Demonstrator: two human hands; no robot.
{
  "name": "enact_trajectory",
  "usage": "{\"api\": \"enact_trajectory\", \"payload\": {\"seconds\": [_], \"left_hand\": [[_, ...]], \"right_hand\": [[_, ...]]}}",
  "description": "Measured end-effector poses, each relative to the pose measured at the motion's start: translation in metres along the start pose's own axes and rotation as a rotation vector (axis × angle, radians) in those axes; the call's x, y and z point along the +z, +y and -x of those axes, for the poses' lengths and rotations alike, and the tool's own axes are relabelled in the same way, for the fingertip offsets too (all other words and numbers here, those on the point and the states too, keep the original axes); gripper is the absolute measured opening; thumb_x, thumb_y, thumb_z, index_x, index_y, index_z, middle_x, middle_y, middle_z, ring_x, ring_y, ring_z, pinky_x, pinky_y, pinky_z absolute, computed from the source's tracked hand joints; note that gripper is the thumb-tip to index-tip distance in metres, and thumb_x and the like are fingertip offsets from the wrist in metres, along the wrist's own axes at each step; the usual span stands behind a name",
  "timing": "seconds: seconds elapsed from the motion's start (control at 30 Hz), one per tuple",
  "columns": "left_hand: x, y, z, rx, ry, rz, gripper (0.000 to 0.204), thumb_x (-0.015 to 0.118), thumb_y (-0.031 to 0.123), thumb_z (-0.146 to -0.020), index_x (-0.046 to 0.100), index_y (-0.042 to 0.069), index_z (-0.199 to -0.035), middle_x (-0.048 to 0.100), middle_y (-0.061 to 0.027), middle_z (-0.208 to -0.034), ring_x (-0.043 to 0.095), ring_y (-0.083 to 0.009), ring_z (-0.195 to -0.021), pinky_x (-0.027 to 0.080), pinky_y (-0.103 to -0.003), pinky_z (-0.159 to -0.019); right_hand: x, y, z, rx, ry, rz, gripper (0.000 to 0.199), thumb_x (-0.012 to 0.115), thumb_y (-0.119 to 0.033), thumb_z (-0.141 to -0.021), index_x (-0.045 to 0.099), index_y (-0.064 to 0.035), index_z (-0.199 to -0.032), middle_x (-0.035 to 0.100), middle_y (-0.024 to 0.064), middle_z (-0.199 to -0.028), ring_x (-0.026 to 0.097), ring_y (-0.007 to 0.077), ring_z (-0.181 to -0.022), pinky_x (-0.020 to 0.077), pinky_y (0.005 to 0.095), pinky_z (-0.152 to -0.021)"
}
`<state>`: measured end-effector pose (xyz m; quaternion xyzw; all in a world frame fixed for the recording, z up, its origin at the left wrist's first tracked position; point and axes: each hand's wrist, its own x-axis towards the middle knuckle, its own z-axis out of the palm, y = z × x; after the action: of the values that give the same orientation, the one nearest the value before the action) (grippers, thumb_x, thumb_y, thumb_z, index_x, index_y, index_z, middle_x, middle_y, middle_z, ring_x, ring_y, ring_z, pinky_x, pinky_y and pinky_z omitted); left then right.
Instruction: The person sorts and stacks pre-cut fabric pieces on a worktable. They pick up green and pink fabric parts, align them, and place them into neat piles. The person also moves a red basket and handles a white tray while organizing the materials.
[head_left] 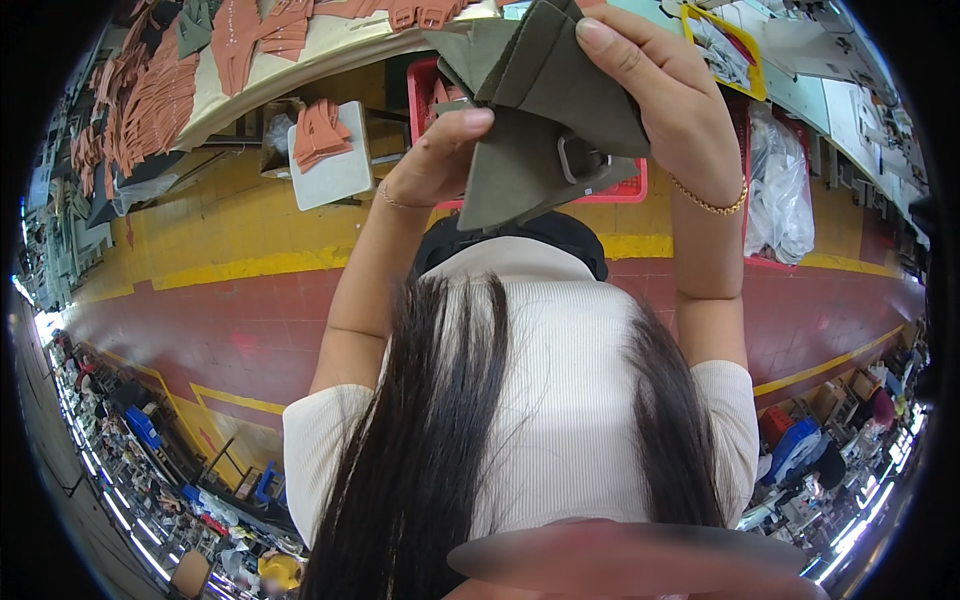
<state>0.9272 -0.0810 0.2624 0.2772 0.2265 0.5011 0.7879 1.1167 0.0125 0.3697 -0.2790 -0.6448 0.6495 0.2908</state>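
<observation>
From my end, the olive fabric piece [505, 165] is up at chest front, raised between both hands above the red crate [640, 182]. The left hand [440, 158] has its fingers closed on the lower left edge, thumb on the near face; the right hand [675, 100] pinches the upper right folds, its thumb pressed flat there.

I judge it light and fairly stiff for cloth, creasing into sharp folds rather than drooping; not fragile, and matt enough that I expect little slipping. I would grip the layered seam edges, keeping off the grey buckle [575, 160], which probably adds a small, hard weight lower down.

Counting: one olive bundle in hand, though the folds hide whether it is one piece or several; one buckle visible on it; one white stool [307, 188] with a small stack of orange pieces [320, 135]; one yellow bin [690, 32]; one clear plastic bag [780, 190]. The orange pieces on the table [275, 85] overlap too much for me to count.
</observation>
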Motion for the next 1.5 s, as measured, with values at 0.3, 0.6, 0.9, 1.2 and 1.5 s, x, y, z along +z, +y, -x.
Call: {"api": "enact_trajectory", "payload": {"seconds": [0.3, 0.6, 0.9, 1.2, 1.5], "left_hand": [[0.020, 0.007, -0.001, -0.093, 0.202, -0.101, 0.057, 0.051, 0.021, -0.075, 0.047, -0.005, -0.126, 0.058, -0.0175, -0.119, 0.060, -0.0252, -0.105, 0.048, -0.035, -0.092], [0.013, 0.002, 0.002, -0.046, 0.110, -0.004, 0.056, 0.049, 0.017, -0.079, 0.043, -0.004, -0.131, 0.055, -0.0170, -0.124, 0.058, -0.0252, -0.110, 0.047, -0.036, -0.094], [-0.008, -0.012, -0.004, 0.067, -0.181, 0.077, 0.054, 0.047, 0.018, -0.086, 0.040, -0.007, -0.133, 0.047, -0.0159, -0.134, 0.051, -0.0240, -0.119, 0.043, -0.038, -0.099], [0.000, -0.007, -0.004, 0.011, -0.093, 0.031, 0.056, 0.047, 0.017, -0.085, 0.037, -0.004, -0.136, 0.046, -0.0148, -0.134, 0.052, -0.0228, -0.117, 0.044, -0.037, -0.098], [-0.005, -0.010, -0.003, 0.074, -0.211, 0.133, 0.060, 0.049, 0.028, -0.086, 0.036, -0.003, -0.136, 0.048, -0.0157, -0.134, 0.050, -0.0234, -0.120, 0.041, -0.037, -0.101]], "right_hand": [[-0.010, -0.020, -0.020, -0.233, 0.040, 0.435, 0.025, 0.052, -0.020, -0.097, 0.061, 0.0031, -0.096, 0.060, -0.0004, -0.079, 0.051, 0.0082, -0.073, 0.0430, 0.0239, -0.067], [-0.010, -0.024, -0.008, 0.152, 0.008, -0.040, 0.024, 0.055, -0.021, -0.090, 0.066, 0.0008, -0.089, 0.059, -0.0014, -0.072, 0.046, 0.0028, -0.060, 0.0341, 0.0176, -0.054], [-0.012, -0.005, -0.015, -0.036, -0.034, 0.067, 0.026, 0.051, -0.019, -0.097, 0.063, 0.0042, -0.096, 0.062, -0.0014, -0.085, 0.052, 0.0042, -0.075, 0.0423, 0.0188, -0.067], [-0.012, -0.001, 0.006, -0.354, -0.138, 0.407, 0.021, 0.055, -0.014, -0.095, 0.064, 0.0038, -0.103, 0.067, 0.0030, -0.093, 0.060, 0.0066, -0.083, 0.0477, 0.0202, -0.075], [0.003, 0.007, 0.024, -0.605, -0.110, 0.545, 0.014, 0.070, -0.012, -0.079, 0.069, -0.0066, -0.093, 0.068, 0.0085, -0.080, 0.066, 0.0208, -0.070, 0.0511, 0.0280, -0.063]]}}
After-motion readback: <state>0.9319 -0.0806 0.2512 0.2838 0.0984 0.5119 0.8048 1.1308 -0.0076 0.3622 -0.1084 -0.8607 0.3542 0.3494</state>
